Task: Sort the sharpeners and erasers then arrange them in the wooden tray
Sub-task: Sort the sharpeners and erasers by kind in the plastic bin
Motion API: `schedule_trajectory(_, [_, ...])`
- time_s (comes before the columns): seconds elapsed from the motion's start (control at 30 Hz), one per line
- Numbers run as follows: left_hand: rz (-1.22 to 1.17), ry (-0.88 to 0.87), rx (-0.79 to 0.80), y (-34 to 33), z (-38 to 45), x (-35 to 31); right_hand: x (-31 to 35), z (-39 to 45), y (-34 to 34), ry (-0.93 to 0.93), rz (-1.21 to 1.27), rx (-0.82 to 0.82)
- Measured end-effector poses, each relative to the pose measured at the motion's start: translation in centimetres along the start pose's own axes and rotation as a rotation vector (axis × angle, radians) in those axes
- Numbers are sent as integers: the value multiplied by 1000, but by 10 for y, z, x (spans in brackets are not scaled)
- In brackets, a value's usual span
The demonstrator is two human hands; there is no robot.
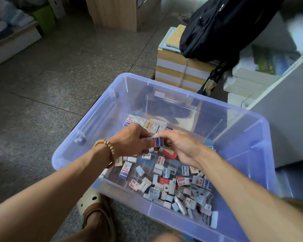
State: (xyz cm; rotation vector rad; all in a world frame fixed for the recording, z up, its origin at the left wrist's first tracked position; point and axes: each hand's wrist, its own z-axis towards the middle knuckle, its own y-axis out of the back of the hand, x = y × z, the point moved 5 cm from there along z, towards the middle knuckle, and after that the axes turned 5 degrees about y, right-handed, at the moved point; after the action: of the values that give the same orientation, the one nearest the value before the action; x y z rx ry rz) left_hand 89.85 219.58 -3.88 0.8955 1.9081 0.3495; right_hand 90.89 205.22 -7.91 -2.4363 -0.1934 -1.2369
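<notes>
Head view: your left hand (131,139) and right hand (180,145) pinch one small blue-and-white wrapped eraser (158,142), fingers clamped, above translucent blue plastic bin (80,137).

Loose pile of small erasers and sharpeners (178,187), near corner of bin. Boxed erasers (147,124) in neat far row. One blue-white eraser (158,142) held above.

bin (73,147): showing translucent pale blue
held eraser (158,142): showing white with blue print
loose pile (178,187): mixing white, blue, pink, red
bracelet (107,145): showing tan beads
backpack (222,27): showing black
floor (59,67): showing grey speckle
</notes>
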Motion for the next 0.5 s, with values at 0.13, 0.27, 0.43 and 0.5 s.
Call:
schedule_trajectory(0.13, [-149, 94, -36, 1, 9, 12, 2, 2, 8, 35, 151, -170])
schedule_trajectory(0.27, [-324, 240, -17, 2, 7, 24, 6, 1, 9, 80, 297, -237])
schedule_trajectory(0.43, [-566, 310, 24, -1, 2, 25, 10, 7, -1, 175, 355, -261])
schedule_trajectory(0.5, [-734, 321, 39, -1, 1, 25, 10, 12, -5, 240, 243, -312])
